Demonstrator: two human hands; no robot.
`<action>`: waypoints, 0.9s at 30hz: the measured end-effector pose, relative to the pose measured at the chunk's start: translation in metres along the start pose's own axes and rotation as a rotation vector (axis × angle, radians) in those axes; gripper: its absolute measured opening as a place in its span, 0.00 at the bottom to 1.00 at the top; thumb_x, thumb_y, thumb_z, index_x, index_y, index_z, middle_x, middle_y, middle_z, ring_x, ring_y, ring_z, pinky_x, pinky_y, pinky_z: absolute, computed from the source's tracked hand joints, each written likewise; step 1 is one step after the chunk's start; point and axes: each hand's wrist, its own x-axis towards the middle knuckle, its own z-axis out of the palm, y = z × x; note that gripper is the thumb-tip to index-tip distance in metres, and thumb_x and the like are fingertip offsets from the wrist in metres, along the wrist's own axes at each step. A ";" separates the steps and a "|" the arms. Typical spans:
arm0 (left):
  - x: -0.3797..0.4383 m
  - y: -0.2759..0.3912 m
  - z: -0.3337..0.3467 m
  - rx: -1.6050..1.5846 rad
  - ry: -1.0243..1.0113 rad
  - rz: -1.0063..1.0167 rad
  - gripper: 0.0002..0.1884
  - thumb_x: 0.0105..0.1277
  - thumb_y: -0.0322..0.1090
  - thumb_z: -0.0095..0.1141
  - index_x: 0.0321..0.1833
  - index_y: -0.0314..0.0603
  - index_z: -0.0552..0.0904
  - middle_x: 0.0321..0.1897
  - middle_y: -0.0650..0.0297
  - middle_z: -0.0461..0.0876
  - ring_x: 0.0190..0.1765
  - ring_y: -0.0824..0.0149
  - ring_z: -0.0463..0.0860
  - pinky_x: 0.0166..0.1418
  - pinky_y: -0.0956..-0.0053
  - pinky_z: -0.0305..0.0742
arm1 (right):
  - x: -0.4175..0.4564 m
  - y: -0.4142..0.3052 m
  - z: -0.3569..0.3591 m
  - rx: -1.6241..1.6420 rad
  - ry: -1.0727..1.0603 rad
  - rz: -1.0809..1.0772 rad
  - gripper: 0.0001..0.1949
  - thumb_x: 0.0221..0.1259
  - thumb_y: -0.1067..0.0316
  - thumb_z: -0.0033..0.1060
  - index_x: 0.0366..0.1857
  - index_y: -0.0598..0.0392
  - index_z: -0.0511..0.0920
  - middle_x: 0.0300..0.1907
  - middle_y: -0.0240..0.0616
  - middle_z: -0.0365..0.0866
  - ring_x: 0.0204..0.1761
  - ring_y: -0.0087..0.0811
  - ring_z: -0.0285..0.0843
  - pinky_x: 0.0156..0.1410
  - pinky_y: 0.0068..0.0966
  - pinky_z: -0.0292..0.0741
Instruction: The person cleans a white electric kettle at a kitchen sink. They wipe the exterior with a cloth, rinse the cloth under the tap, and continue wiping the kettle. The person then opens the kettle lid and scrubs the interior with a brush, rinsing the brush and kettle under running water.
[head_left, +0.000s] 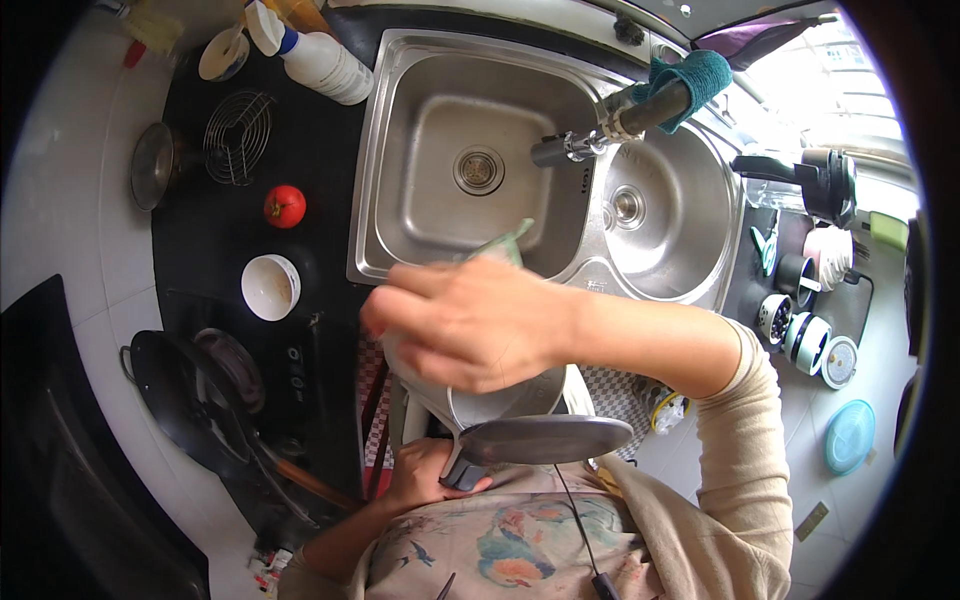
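My left hand (427, 469) grips the handle (461, 476) of an electric kettle (525, 397) held against my body at the sink's near edge. The kettle's round lid (547, 439) stands raised, and part of its pale inside shows. Over the kettle's mouth, my right hand (480, 322) is bent palm down, its fingers curled and blurred. Behind its knuckles a thin, pale green, see-through piece (510, 241) sticks out over the sink. Whether the fingers hold it is hidden.
Beyond lies a steel double sink (367, 180) with a faucet (562, 148). On the left black counter are a tomato (285, 207), a white bowl (262, 289), a wire rack (238, 139), a spray bottle (326, 67) and a wok (180, 405). A glass jug (772, 191) and containers stand right.
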 end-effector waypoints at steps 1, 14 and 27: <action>-0.001 -0.001 0.000 -0.003 -0.007 -0.003 0.23 0.44 0.49 0.76 0.31 0.40 0.80 0.22 0.61 0.79 0.24 0.56 0.80 0.31 0.64 0.75 | 0.003 -0.001 0.006 0.113 -0.002 -0.040 0.20 0.58 0.58 0.55 0.52 0.53 0.69 0.38 0.47 0.76 0.36 0.52 0.78 0.40 0.43 0.76; -0.005 -0.003 -0.001 0.045 0.041 0.021 0.24 0.42 0.46 0.77 0.32 0.38 0.78 0.21 0.59 0.78 0.24 0.55 0.80 0.30 0.64 0.76 | -0.014 0.030 0.030 -0.207 0.080 -0.421 0.13 0.57 0.50 0.60 0.42 0.42 0.80 0.39 0.30 0.73 0.41 0.35 0.74 0.40 0.34 0.70; 0.000 0.003 -0.009 -0.007 0.062 -0.006 0.22 0.42 0.42 0.77 0.37 0.41 0.82 0.27 0.63 0.84 0.28 0.60 0.84 0.33 0.69 0.78 | -0.079 0.050 0.018 -0.749 0.477 -0.160 0.14 0.45 0.63 0.66 0.39 0.41 0.79 0.25 0.25 0.63 0.24 0.24 0.64 0.27 0.25 0.58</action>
